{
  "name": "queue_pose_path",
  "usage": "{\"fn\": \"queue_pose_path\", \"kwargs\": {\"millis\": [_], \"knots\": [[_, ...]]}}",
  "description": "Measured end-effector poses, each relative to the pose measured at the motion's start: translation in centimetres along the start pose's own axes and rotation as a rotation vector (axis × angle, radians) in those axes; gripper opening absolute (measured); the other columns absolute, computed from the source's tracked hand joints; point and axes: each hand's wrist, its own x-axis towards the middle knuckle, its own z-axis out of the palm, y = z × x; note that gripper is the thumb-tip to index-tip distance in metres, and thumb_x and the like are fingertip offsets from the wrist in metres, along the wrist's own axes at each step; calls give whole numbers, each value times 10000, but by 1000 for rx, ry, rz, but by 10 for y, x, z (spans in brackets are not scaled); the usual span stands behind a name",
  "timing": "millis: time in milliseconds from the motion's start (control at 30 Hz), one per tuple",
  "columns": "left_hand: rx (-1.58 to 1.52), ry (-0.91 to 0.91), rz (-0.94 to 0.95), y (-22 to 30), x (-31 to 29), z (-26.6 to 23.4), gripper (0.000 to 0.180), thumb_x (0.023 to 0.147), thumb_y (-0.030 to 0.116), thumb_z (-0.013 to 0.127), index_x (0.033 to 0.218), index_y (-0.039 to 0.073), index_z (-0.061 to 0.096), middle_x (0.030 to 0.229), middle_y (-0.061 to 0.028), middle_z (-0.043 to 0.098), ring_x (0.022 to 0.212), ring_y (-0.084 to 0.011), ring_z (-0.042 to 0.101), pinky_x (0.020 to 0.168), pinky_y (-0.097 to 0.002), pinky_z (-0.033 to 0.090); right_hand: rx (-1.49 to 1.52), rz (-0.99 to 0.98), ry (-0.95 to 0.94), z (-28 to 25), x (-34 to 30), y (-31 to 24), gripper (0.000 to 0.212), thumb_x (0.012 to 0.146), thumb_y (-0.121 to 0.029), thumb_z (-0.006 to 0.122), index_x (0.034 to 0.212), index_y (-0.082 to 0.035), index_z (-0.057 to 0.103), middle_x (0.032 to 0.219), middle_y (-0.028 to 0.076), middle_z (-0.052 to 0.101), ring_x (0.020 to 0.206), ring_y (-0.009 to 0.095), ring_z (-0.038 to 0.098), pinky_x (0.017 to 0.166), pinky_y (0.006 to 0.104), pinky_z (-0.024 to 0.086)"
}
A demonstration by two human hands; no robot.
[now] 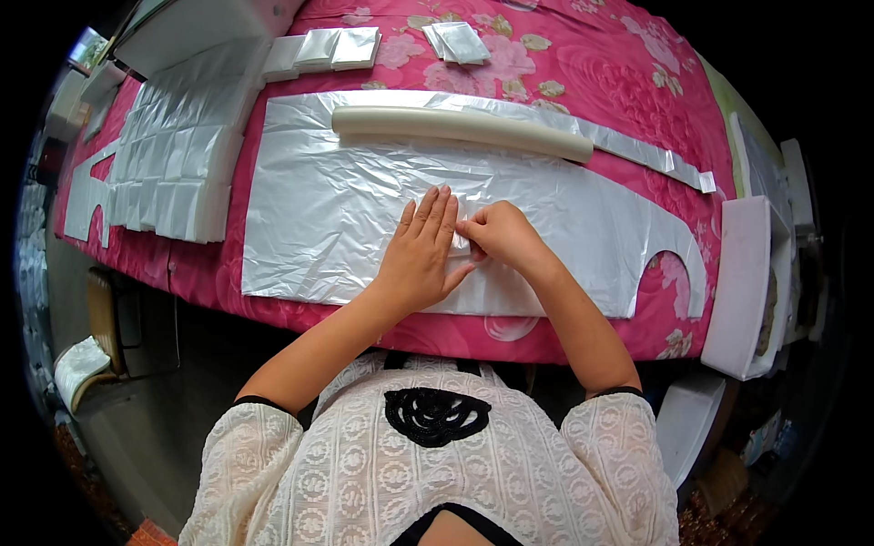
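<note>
A silvery-white sheet of thin plastic (309, 200), cut like an apron with a curved notch at its right end, lies spread before me. My left hand (421, 250) rests flat on it, fingers stretched out and pointing away from me. Beside it my right hand (501, 235) is closed, thumb and fingers pinching the edge of a small folded plastic packet (462, 244). That packet lies on the sheet between my hands, partly hidden by them. Beyond my hands a long cream-coloured tube (455, 126) lies across the sheet.
Stacks of folded plastic packets (177, 155) cover the table's left side. More packets (339, 49) sit at the back, with a small separate pile (457, 43) to their right. A pink floral cloth (601, 64) covers the table. A white open box (742, 282) stands at the right edge.
</note>
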Motion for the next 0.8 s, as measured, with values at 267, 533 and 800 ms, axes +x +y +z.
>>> {"fn": "queue_pose_path", "kwargs": {"millis": [267,533,800], "knots": [[7,-29,-78,-4,0,16,1021,760,572,547,1394,-87,91,1460,-256,129,1381,-358,82,1105,-468,52,-395,-167,263,15,-18,5,317,692,-279,706,775,20,642,650,118,618,594,247,614,583,349,502],[-647,188,-375,-4,-52,-32,451,779,126,648,1176,-25,498,1188,-213,532,1092,-292,537,906,-358,435,-739,-844,373,35,15,2,543,798,-271,605,1266,-37,461,1340,194,401,1275,345,334,1056,449,254],[-1447,-28,-1275,-13,-176,-51,270,892,223,575,982,-30,601,917,-116,655,811,-155,637,684,-266,516,-503,-752,127,148,-16,-18,585,901,-374,439,1366,-34,335,1456,226,188,1368,355,135,1096,471,88]]}}
